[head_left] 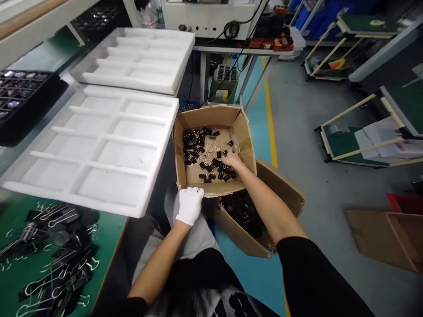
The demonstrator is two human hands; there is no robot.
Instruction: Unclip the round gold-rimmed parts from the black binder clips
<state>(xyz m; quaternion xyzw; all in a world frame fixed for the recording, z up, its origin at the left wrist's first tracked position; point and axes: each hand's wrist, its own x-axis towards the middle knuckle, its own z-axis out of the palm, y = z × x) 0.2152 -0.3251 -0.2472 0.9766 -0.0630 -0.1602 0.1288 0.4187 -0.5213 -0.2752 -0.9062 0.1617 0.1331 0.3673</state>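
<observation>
An open cardboard box (183,176) tilts toward me above my lap, with many small black pieces (193,145) scattered over its bottom; thin shiny wire-like bits lie among them. My left hand (191,204), in a white glove, is closed over the box's near rim. Bare and reaching inside, my right hand (231,158) has its fingers together at a small black piece by the right-hand heap. The fingertips are partly hidden, so the grip itself shows poorly. A second cardboard box (280,185) stands below, holding dark parts.
White foam trays (89,164) with compartments lie on the bench at left. Large binder clips (62,255) are heaped on the green tabletop (107,237). A black parts tray (31,119) sits at far left. Carts (366,132) and another carton (380,233) stand on the right.
</observation>
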